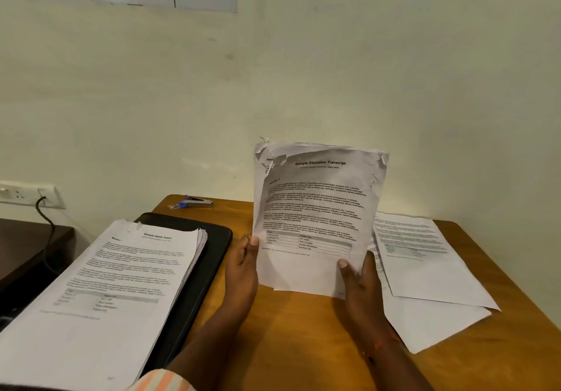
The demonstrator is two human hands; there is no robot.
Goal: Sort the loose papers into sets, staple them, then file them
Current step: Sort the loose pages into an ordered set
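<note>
On the head camera I see both hands raised over the wooden table (288, 345), holding a small set of papers (315, 217) upright, facing me. The top sheet is headed "Sample Education Transcript", and its upper corners are crumpled and torn. The left hand (243, 263) grips the lower left edge, thumb on the front and fingers hidden behind the sheets. The right hand (361, 284) grips the lower right corner the same way, thumb pressed on the front. The set stands between the two hands, with its bottom edge just above the tabletop.

To the left, a thick stack of papers (106, 284) headed "Sample Health Report" lies on a black tray (209, 257). To the right of the right hand, a few loose sheets (425, 263) lie flat on the table, overlapping one another. A stapler (197, 201) sits at the far edge of the table near the wall, well apart from both hands.
</note>
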